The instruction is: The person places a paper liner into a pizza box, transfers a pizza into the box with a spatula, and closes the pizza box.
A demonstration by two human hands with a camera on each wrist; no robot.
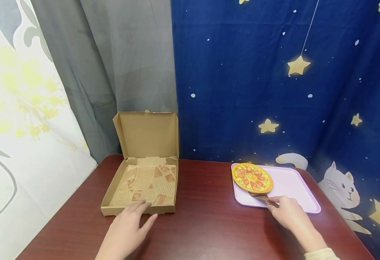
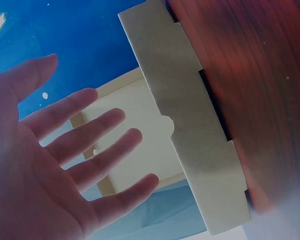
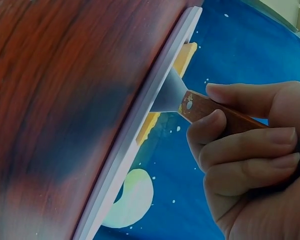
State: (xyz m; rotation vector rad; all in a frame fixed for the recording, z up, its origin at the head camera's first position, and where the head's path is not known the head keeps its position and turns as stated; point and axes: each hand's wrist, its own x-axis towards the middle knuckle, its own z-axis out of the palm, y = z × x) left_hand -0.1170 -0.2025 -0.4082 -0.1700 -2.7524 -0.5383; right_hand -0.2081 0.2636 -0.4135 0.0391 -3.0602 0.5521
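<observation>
My right hand point(image 1: 289, 211) grips the wooden handle of a spatula point(image 3: 225, 114), its fingers curled round it. The metal blade point(image 3: 169, 93) reaches over the tray's near rim to the edge of a toy pizza point(image 1: 252, 177); how far it goes under cannot be seen. This pizza lies on the left part of a pale pink tray point(image 1: 292, 184). My left hand point(image 1: 128, 225) is by the front wall of an open cardboard pizza box point(image 1: 137, 210), fingers spread and holding nothing. In the left wrist view that hand point(image 2: 65, 150) shows its palm.
Patterned paper point(image 1: 144, 184) lines the box, and its lid point(image 1: 149, 133) stands upright at the back. Box and tray are apart on a dark red wooden table point(image 1: 206, 216). Behind the table hang a grey curtain point(image 1: 137, 54) and a blue starry curtain point(image 1: 229, 90).
</observation>
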